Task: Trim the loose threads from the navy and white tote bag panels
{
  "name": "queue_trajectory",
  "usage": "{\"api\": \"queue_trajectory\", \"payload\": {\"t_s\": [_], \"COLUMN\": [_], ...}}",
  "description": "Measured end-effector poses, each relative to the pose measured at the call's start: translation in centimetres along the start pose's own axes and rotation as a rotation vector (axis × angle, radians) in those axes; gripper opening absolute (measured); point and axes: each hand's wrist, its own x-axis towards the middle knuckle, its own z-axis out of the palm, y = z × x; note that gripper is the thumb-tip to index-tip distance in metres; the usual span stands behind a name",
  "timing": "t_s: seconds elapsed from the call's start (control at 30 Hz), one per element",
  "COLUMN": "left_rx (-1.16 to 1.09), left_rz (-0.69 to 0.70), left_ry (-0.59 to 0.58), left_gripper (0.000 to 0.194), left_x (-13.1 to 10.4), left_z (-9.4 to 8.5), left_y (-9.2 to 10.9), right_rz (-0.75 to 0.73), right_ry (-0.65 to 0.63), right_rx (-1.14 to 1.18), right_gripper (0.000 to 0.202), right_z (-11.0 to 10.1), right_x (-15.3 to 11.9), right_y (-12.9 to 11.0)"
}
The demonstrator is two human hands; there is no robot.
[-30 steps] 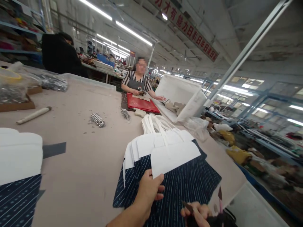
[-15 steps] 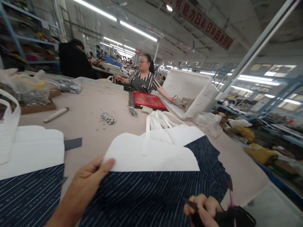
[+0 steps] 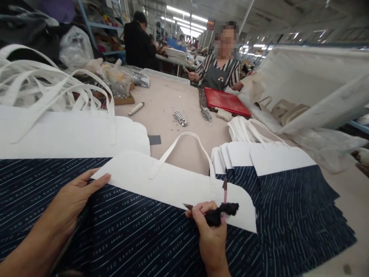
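My left hand (image 3: 73, 196) pinches the left end of a bag panel's white top band (image 3: 129, 167), thumb on top. Below the band, the panel's navy striped fabric (image 3: 150, 238) carries rows of small lettering. A white strap handle (image 3: 188, 134) loops up from the band. My right hand (image 3: 209, 227) is closed around what look like thread snips (image 3: 215, 216), wrapped in black cloth. One dark point juts left from the fingers; another, on a pink stem, points up. This hand lies over the band's lower edge at the right.
A stack of similar panels (image 3: 288, 161) fans out at right; more panels with white handles (image 3: 63, 130) lie at left. Beyond are a white marker-like stick (image 3: 136, 109), a black-and-white cord bundle (image 3: 180, 118) and a red tray (image 3: 226, 102). A co-worker (image 3: 221, 73) stands beside a white bin (image 3: 305, 77).
My view has turned left and down. The panel's handle now stands up in a loop. My right hand with the snips has come leftward and up onto the white band; my left hand keeps its pinch.
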Motion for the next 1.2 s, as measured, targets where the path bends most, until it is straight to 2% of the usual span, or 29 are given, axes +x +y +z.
{"api": "queue_trajectory", "payload": {"t_s": [0.07,0.2,0.3,0.37,0.47,0.57,0.77,0.93,1.2], "left_rx": [-0.061,-0.267,-0.321,-0.329,-0.266,-0.189,-0.228,-0.297,-0.334], "left_rz": [-0.069,-0.259,-0.342,-0.288,-0.172,-0.206,-0.185,-0.249,-0.295], "left_ry": [-0.018,0.02,-0.094,-0.154,-0.188,-0.161,-0.129,-0.079,-0.092], "left_gripper": [0.049,0.05,0.055,0.054,0.049,0.041,0.047,0.053,0.059], "left_x": [-0.2,-1.4,-2.4,-2.6,-2.2,-1.5,-1.6,-2.4,-2.6], "left_z": [-0.6,-0.8,0.7,2.3,4.4,5.4,5.1,5.0,4.9], "left_y": [-1.3,-5.1,-7.5,-8.3,-8.7,-8.7,-8.9,-8.9,-8.8], "right_rz": [-0.009,-0.006,0.001,-0.009,-0.02,-0.005,0.018,0.015,0.007], "right_ry": [0.006,-0.006,-0.015,-0.013,-0.015,-0.019,-0.023,-0.026,-0.03], "right_rx": [-0.008,-0.003,-0.056,-0.086,-0.102,-0.091,-0.054,-0.045,-0.046], "right_gripper": [0.025,0.023,0.023,0.022,0.02,0.019,0.018,0.019,0.019], "right_z": [0.1,0.1,0.3,0.5,0.6,0.5,0.4,0.5,0.4], "right_x": [-0.4,-0.7,-0.6,-0.6,-0.6,-0.7,-0.7,-0.6,-0.8], "right_y": [0.4,0.3,0.2,0.3,0.5,0.7,0.7,0.4,0.4]}}
